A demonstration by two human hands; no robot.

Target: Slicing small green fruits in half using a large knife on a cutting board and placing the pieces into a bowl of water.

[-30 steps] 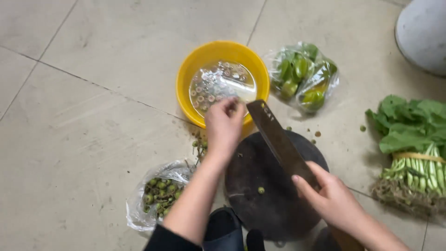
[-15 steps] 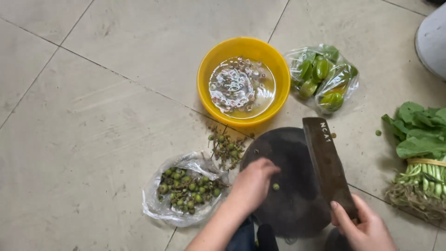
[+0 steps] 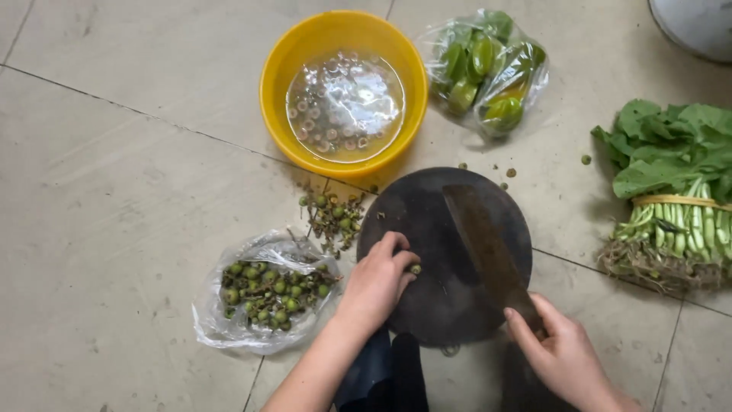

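Open bag (image 3: pixel 263 294): a clear plastic bag lies on the tiled floor at the far left, its mouth spread, full of small round green fruits on stalks; it sits just beside the left hand, apparently so that each fruit is an easy reach away.
Scrap pile (image 3: pixel 335 217): a loose heap of stalks and small green bits on the floor between the bag and the board, just off the board's left edge; it looks like trimmings kept clear of the cutting surface.
Yellow basin (image 3: pixel 282 72): a round bowl of water with pale cut pieces floating in it, just behind the board and touching or nearly touching its rim.
Left hand (image 3: pixel 377 282): rests on the left part of the board, fingers curled narrow, the tips pinching one small green fruit (image 3: pixel 415 268) down against the board; held this way the fruit seems steadied for the blade.
Chopping board (image 3: pixel 446 320): a dark round block on the floor in front of the person.
Cleaver (image 3: pixel 480 244): a broad dark blade lying slantwise over the board, to the right of the pinched fruit and apart from it.
Right hand (image 3: pixel 560 351): closed around the cleaver's handle at the board's lower right edge.
Bagged green fruits (image 3: pixel 488 69): larger ribbed green fruits in a clear bag, beyond the board, untouched.
Leafy greens (image 3: pixel 671 191): a banded bundle with roots, far right, well apart from both hands.
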